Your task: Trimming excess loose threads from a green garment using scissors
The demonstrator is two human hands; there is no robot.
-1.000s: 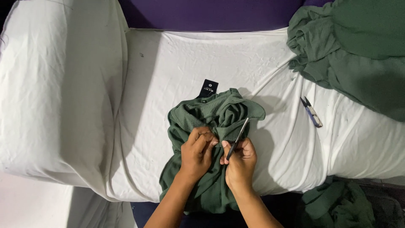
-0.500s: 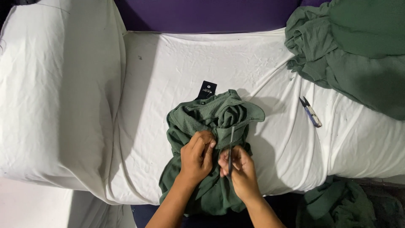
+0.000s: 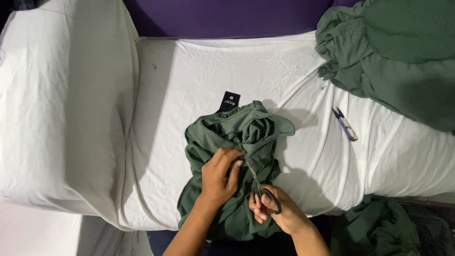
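At lower centre, green garment [image 3: 237, 142] pinched by left hand [image 3: 219, 176], scissors [image 3: 259, 186] gripped in right hand [image 3: 279, 213]; fingertips could be nicked, blades being close.

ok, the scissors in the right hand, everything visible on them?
The scissors have black loop handles and slim metal-looking blades. The right hand has fingers through the handles; the blades point up and away, tips at a fold of the bunched green garment, beside the left hand pinching the cloth. Blades look nearly closed.
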